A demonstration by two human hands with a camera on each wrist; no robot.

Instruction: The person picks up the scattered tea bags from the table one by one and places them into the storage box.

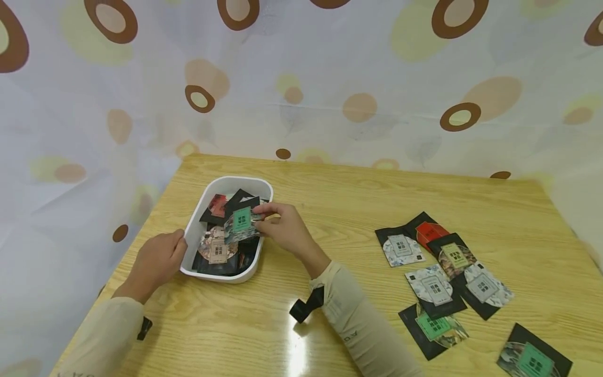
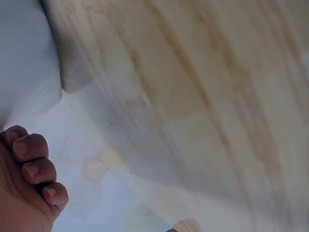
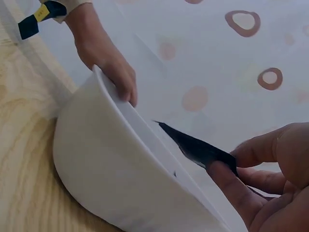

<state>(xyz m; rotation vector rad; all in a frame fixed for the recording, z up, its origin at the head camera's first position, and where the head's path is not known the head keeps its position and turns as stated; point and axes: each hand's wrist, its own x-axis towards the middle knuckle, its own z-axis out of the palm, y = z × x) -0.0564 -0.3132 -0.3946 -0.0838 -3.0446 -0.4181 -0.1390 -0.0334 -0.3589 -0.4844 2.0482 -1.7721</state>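
Observation:
A white plastic basin [image 1: 188,262] on the wooden table holds several small printed packets, among them a red-labelled one [image 1: 218,206] and a beige-labelled one [image 1: 218,252]. At its left rim, my left hand [image 1: 157,257] grips the edge; the left wrist view shows that hand's fingers [image 2: 38,169] curled beside the basin. My right hand [image 1: 288,229] pinches a black packet with a green label [image 1: 242,219] between thumb and fingers, over the right side of the basin. From the side, in the right wrist view, the pinched packet [image 3: 198,150] appears above the rim.
On the right of the table lie several more packets, some overlapping, including a grey-labelled one [image 1: 433,289]. A separate green-labelled packet [image 1: 534,358] lies near the front right. A patterned sheet [image 1: 320,94] hangs behind the table.

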